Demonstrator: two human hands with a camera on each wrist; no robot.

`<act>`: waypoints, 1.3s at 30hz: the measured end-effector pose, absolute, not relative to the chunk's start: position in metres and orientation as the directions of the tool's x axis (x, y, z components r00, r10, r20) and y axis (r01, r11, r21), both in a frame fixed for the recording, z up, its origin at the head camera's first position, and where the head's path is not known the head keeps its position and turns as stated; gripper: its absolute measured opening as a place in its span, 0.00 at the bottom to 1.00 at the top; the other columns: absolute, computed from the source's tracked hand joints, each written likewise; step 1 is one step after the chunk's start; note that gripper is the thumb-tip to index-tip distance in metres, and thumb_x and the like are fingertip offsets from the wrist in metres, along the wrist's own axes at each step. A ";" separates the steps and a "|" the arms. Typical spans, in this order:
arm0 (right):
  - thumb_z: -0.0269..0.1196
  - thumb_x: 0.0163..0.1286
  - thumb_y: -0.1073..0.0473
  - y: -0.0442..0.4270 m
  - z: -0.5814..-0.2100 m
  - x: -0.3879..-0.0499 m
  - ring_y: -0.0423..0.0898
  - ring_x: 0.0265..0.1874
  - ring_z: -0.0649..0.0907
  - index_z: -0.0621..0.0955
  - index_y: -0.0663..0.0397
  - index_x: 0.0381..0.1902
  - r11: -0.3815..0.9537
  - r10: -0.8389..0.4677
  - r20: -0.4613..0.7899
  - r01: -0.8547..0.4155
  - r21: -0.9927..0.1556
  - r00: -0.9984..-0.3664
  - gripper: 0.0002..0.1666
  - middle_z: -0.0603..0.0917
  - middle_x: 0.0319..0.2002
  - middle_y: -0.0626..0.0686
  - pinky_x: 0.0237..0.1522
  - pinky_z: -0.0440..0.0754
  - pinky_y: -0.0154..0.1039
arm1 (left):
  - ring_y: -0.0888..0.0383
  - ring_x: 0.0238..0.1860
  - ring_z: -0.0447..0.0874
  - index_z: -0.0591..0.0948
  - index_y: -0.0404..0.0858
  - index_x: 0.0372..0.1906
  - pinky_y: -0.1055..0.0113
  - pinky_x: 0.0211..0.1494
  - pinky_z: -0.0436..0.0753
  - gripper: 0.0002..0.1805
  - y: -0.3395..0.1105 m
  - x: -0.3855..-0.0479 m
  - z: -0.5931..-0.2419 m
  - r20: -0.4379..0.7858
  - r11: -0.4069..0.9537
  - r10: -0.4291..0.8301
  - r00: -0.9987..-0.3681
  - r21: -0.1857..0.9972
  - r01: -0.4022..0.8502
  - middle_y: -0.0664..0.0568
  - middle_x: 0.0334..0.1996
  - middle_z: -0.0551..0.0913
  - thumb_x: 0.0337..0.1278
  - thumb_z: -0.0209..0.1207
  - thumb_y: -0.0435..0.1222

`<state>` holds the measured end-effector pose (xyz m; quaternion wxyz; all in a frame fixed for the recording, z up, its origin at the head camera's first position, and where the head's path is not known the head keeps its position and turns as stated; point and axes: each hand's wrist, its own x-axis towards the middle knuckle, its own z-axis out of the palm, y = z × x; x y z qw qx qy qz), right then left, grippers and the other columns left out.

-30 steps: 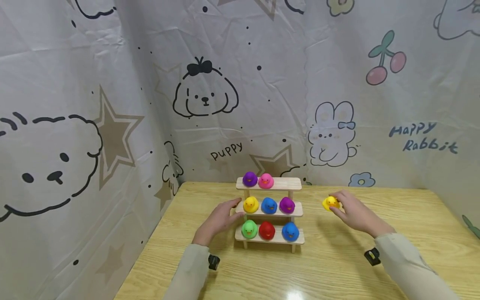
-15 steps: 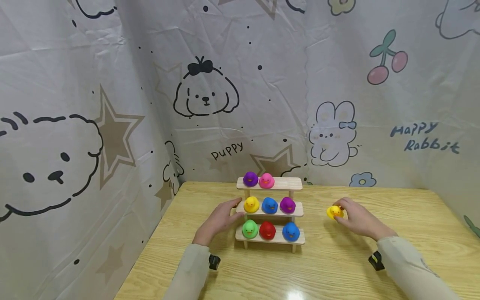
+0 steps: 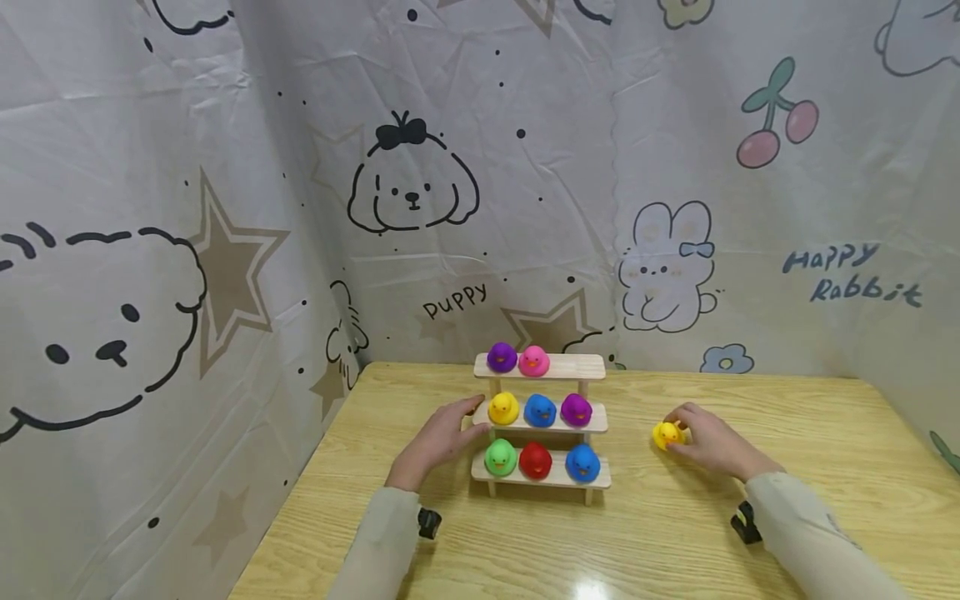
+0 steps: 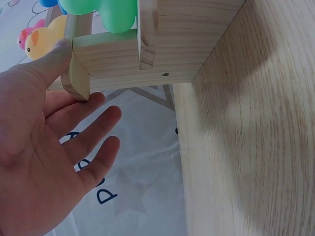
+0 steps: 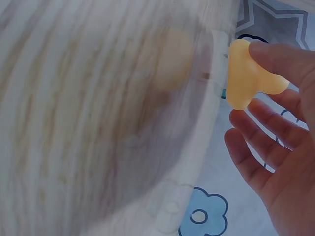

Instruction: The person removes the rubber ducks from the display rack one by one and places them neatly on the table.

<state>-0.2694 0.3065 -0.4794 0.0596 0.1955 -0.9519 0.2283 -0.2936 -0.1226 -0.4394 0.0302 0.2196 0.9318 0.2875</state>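
Pale cartoon-print curtain [image 3: 555,200] behind & to the left of a light wood table [image 3: 525,542]. R hand [image 3: 708,437] pinches a yellow duck [image 3: 666,436] btwn thumb & fingers, little finger side loose — duck's right of the shelf [image 3: 577,367], short of the table's far edge. L hand [image 3: 442,433] grips the left end of the shelf's middle board, thumb toward front edge, forefinger toward back, other fingers loosely out.

Middle board, L to R: 2nd yellow duck [image 3: 503,409] near the left end, blue duck [image 3: 540,411], magenta duck [image 3: 576,411] near the right end. Bottom board: green duck [image 3: 500,458] at left end, red duck [image 3: 536,461] in middle, another blue duck [image 3: 582,463] at right end. Top board: purple duck [image 3: 502,357] by left end, pink duck [image 3: 534,362] just beside it. Pale sleeves [image 3: 810,533] on both arms, w/ a small black gadget [image 3: 429,523] at each wrist.
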 end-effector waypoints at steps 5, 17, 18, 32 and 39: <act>0.70 0.55 0.63 0.306 -0.485 -0.275 0.56 0.40 0.79 0.79 0.65 0.44 0.818 -0.347 0.196 -0.398 -0.414 -0.917 0.19 0.78 0.41 0.56 0.44 0.80 0.54 | 0.48 0.61 0.71 0.65 0.37 0.69 0.54 0.65 0.68 0.31 -0.122 -0.294 -0.439 0.065 0.743 0.421 -0.905 0.547 0.385 0.43 0.62 0.72 0.66 0.54 0.47; 0.69 0.56 0.63 0.304 -0.497 -0.288 0.56 0.40 0.79 0.79 0.65 0.44 0.823 -0.327 0.156 -0.362 -0.438 -0.932 0.19 0.78 0.42 0.58 0.44 0.80 0.54 | 0.48 0.60 0.71 0.65 0.37 0.69 0.54 0.65 0.68 0.31 -0.123 -0.295 -0.441 0.066 0.744 0.422 -0.904 0.545 0.387 0.44 0.62 0.72 0.66 0.54 0.48; 0.69 0.56 0.63 0.304 -0.498 -0.289 0.55 0.40 0.79 0.79 0.65 0.44 0.824 -0.323 0.155 -0.358 -0.440 -0.934 0.19 0.78 0.42 0.57 0.45 0.80 0.54 | 0.48 0.60 0.71 0.65 0.37 0.69 0.54 0.65 0.68 0.31 -0.123 -0.295 -0.442 0.066 0.743 0.424 -0.903 0.545 0.388 0.44 0.62 0.72 0.66 0.54 0.48; 0.71 0.54 0.63 0.300 -0.500 -0.290 0.57 0.40 0.79 0.78 0.65 0.45 0.823 -0.313 0.151 -0.347 -0.450 -0.938 0.21 0.78 0.42 0.59 0.45 0.80 0.54 | 0.48 0.61 0.71 0.65 0.38 0.69 0.54 0.65 0.68 0.31 -0.123 -0.295 -0.441 0.069 0.739 0.422 -0.904 0.551 0.387 0.44 0.63 0.71 0.66 0.53 0.48; 0.72 0.54 0.60 0.300 -0.492 -0.283 0.60 0.43 0.79 0.76 0.67 0.51 0.842 -0.309 0.135 -0.336 -0.421 -0.942 0.28 0.77 0.46 0.63 0.45 0.78 0.58 | 0.47 0.60 0.71 0.65 0.36 0.69 0.53 0.64 0.68 0.32 -0.123 -0.293 -0.439 0.073 0.735 0.427 -0.901 0.552 0.393 0.43 0.62 0.72 0.66 0.54 0.47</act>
